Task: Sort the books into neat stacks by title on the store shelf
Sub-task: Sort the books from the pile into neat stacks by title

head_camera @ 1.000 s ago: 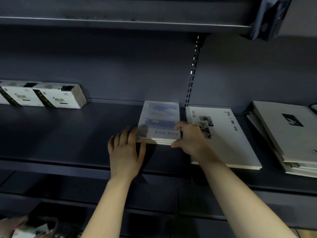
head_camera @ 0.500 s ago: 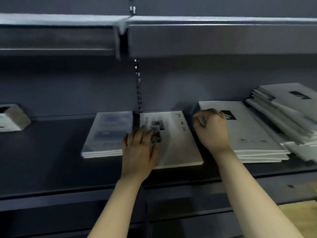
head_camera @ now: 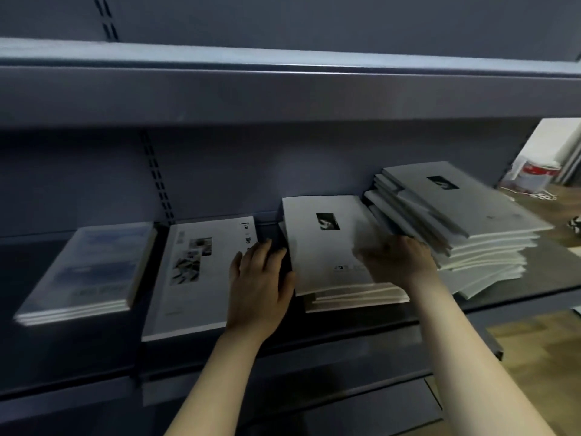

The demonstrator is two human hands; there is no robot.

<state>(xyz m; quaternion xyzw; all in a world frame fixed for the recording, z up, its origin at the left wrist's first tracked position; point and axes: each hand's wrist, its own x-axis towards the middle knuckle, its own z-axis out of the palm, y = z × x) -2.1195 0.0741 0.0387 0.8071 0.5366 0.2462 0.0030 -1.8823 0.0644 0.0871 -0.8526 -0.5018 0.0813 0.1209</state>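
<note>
Head view: A dark grey store shelf [head_camera: 314, 350] is shown from above, with books laid flat in four groups along it.
Left hand [head_camera: 261, 284]: Held flat with the fingers straight and nothing gripped. It is laid over the right edge of the white collage-cover book [head_camera: 188, 278] and the gap beside it. The thumb is set against the left edge of the portrait-cover stack [head_camera: 327, 247].
Right hand [head_camera: 399, 259]: Blurred, but seen palm down with the fingers uncurled on the top cover of the portrait-cover stack. Nothing is grasped.
Blue-cover stack [head_camera: 91, 272]: Placed at the far left, a few copies squared together, just beside the white collage-cover book.
White collage-cover book: Laid between the blue-cover stack and the portrait-cover stack. Only part of its title can be read.
Portrait-cover stack: Made up of several copies, the lower ones slightly offset at the front.
Untidy pile [head_camera: 465, 221]: Heaped taller at the right and fanned out at uneven angles, against the right side of the portrait-cover stack. A small dark picture is carried on its top cover.
Background: An upper shelf [head_camera: 283, 89] is seen overhead. A red-and-white can [head_camera: 537, 179] is seen on a wooden floor [head_camera: 550, 357] at right.
</note>
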